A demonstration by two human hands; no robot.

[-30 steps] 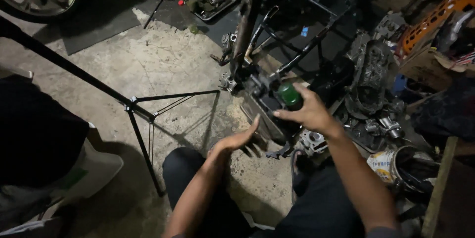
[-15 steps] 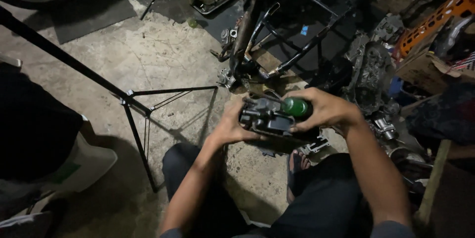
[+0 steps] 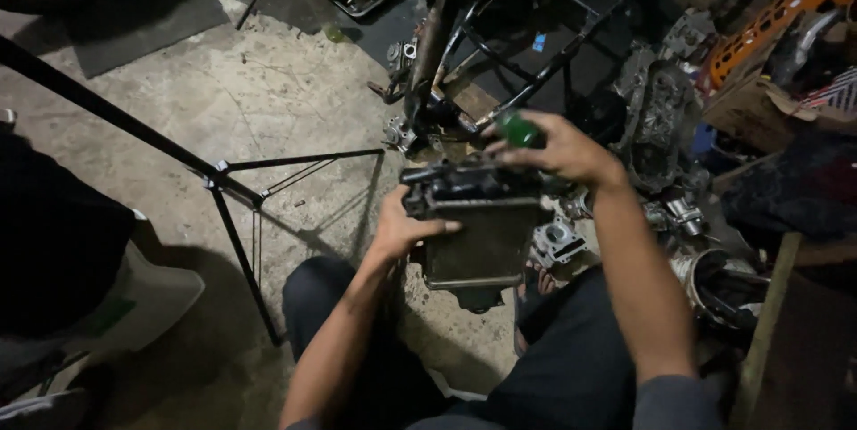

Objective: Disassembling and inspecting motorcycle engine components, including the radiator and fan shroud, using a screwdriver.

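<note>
Keep your left hand (image 3: 403, 226) gripping the dark rectangular metal radiator (image 3: 482, 235) steady while your right hand (image 3: 562, 151) clenches the green-handled tool (image 3: 520, 131).

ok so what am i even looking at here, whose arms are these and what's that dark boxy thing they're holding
The view comes from a camera worn on a person's head, looking down, so the arms are the wearer's own, with knees below. The left hand grips the side of a dark, finned, boxy metal part, probably a small radiator. The right hand holds a green-handled tool at the part's top edge. Beyond stands a stripped black motorcycle frame on a concrete floor, with engine parts to the right and a black tripod stand on the left.
</note>
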